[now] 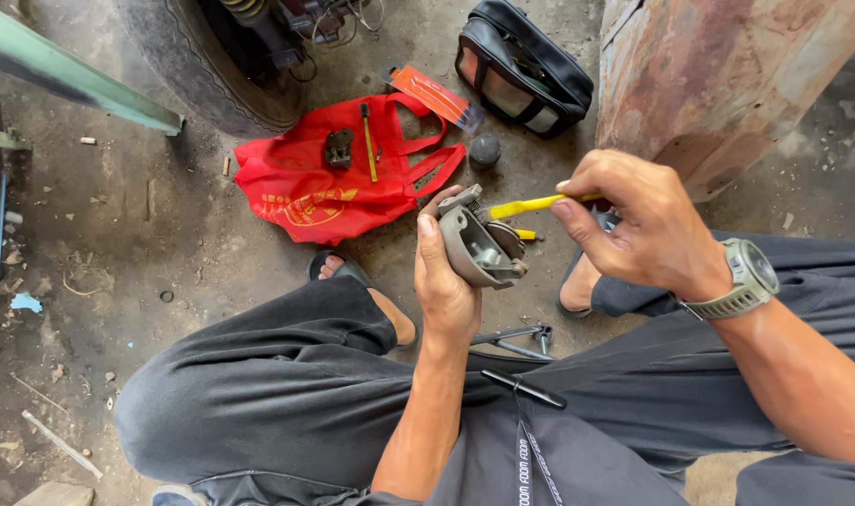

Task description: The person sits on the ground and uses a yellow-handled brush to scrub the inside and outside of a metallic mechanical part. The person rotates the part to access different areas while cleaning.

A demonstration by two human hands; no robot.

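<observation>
My left hand (443, 281) is clamped on a grey metal part (477, 245), held over the floor (156, 234) between my knees; my right hand (638, 225) pinches a yellow-handled tool (531, 204) against it, a red bag (338, 183) beyond.

Dull grey cast-metal part (479, 245), glossy yellow plastic tool handle (532, 204), creased red cloth bag (338, 178), rough, dusty concrete floor (118, 244), rusted metal drum (718, 75).
</observation>
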